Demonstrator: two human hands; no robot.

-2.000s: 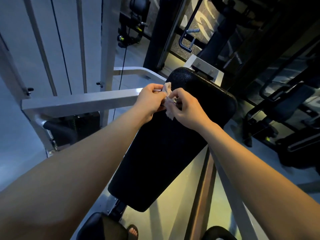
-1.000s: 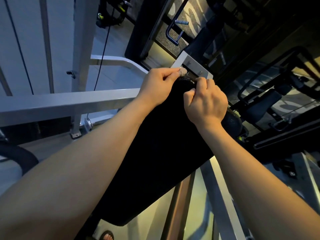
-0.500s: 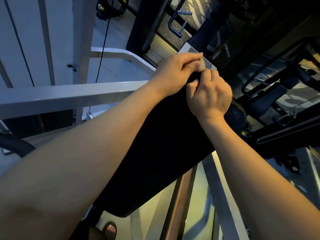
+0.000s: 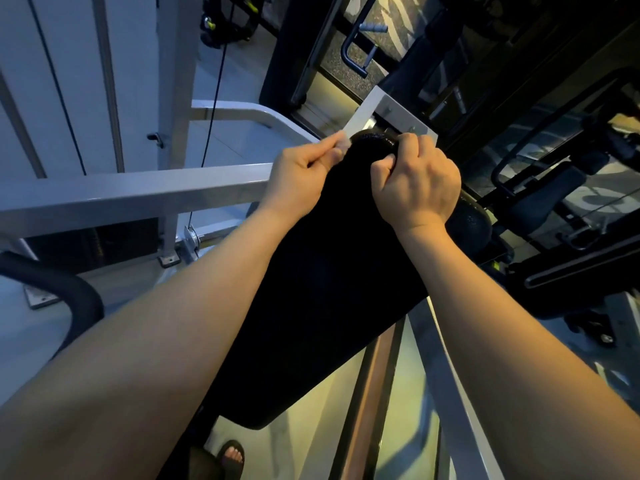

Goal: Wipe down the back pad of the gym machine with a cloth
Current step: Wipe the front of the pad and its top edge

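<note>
L hand [image 4: 298,181] pinches 1 small pale cloth [image 4: 343,144] betw. thumb & fingers, at top-left edge of the 1 back pad [image 4: 329,289]. Pad is black, pebbled; long axis runs lower left to upper right, top end far. R hand [image 4: 415,188] has fingers curled over pad's top edge, poss. on cloth too.

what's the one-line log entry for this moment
stage: top edge of back pad | left hand: pinches cloth at pad's upper left corner | right hand: grips pad's top edge
</note>
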